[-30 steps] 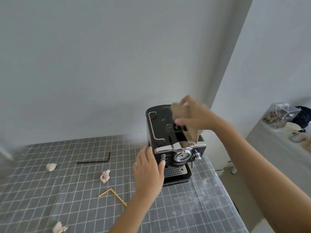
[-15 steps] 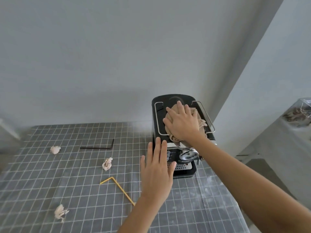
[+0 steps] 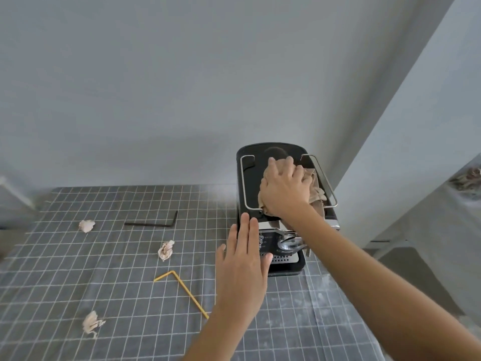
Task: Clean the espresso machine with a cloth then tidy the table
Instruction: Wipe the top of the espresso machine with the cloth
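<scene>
A black and chrome espresso machine (image 3: 250, 183) stands at the back right of the table, against the wall corner. My right hand (image 3: 283, 188) presses a beige cloth (image 3: 313, 187) flat on the machine's top, inside its wire rail. My left hand (image 3: 242, 267) lies flat with fingers together against the machine's front left side and holds nothing. Three crumpled paper wads (image 3: 87, 225) (image 3: 165, 250) (image 3: 91, 322), a bent yellow straw (image 3: 182, 287) and a bent black straw (image 3: 156, 222) lie on the table to the left.
The table wears a grey cloth with a white grid (image 3: 78, 269). A grey wall runs behind it. To the right, past a gap, stands another grey surface (image 3: 442, 225) with clutter at its far end.
My right hand brought the cloth down from above the machine's front onto its top and now wipes toward the back. My left hand flattened against the machine's side. The view tilted further down.
</scene>
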Tool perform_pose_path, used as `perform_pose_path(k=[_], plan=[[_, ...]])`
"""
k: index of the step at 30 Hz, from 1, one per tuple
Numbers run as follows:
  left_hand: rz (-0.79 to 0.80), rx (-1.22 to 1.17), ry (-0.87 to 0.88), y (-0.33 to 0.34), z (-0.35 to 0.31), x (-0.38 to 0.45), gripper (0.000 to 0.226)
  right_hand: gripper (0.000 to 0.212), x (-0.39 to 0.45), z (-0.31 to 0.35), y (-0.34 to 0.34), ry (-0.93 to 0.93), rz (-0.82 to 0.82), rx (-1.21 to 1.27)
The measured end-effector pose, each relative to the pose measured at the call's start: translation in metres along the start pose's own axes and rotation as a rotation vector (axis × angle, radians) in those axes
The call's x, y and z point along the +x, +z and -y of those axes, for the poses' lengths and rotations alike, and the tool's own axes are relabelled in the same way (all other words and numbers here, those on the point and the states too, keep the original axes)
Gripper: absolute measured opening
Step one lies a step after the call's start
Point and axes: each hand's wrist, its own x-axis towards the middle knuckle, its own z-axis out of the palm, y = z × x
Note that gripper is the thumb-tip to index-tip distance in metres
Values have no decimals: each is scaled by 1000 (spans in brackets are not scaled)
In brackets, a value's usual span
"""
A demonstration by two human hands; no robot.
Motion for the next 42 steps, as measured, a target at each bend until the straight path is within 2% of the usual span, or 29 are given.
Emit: perform_pose_path(k=[3, 7, 10, 12, 14, 16, 18, 21, 26, 29, 33, 35, 36, 38, 40, 42], plan=[[4, 13, -5, -1, -3, 4, 66, 53, 29, -14, -3, -218, 69, 83], [-1, 9, -13, 0, -3, 4, 66, 53, 35, -17, -6, -244, 62, 167], [-13, -4, -11, -2, -2, 2, 66, 44, 9, -34, -8, -438, 15, 267], [-17, -5, -4, -2, -3, 2, 66, 40, -2, -49, -10, -505, 47, 349], [-18, -6, 2, -1, -3, 3, 67, 48, 10, -51, -12, -471, 75, 341], [-8, -3, 1, -2, -4, 5, 67, 57, 37, -39, -12, -359, 113, 252], [-6, 7, 4, -2, -4, 4, 66, 56, 62, -22, -13, -299, 133, 183], [7, 0, -15, -3, -4, 4, 71, 50, 69, -13, -11, -326, 87, 138], [14, 14, -21, -5, -7, 4, 69, 42, 29, -26, -12, -411, 16, 242], [4, 6, -16, -6, -5, 4, 73, 34, 11, -39, -33, -352, 22, 518], [19, 9, -15, -4, -8, 5, 76, 33, 8, -60, -88, -181, 143, 1301], [17, 11, -18, -3, -9, 5, 76, 30, 9, -65, -107, -19, 183, 1602], [11, 12, -16, -3, -8, 5, 76, 27, 11, -66, -110, 75, 165, 1622], [-2, 15, -12, -3, -7, 5, 76, 23, 19, -69, -108, 122, 132, 1441], [-3, 13, -8, -3, -5, 5, 72, 43, 27, -77, -99, 170, -38, 1143], [1, 11, -16, -4, -6, 5, 68, 48, 23, -74, -96, 178, -247, 943]])
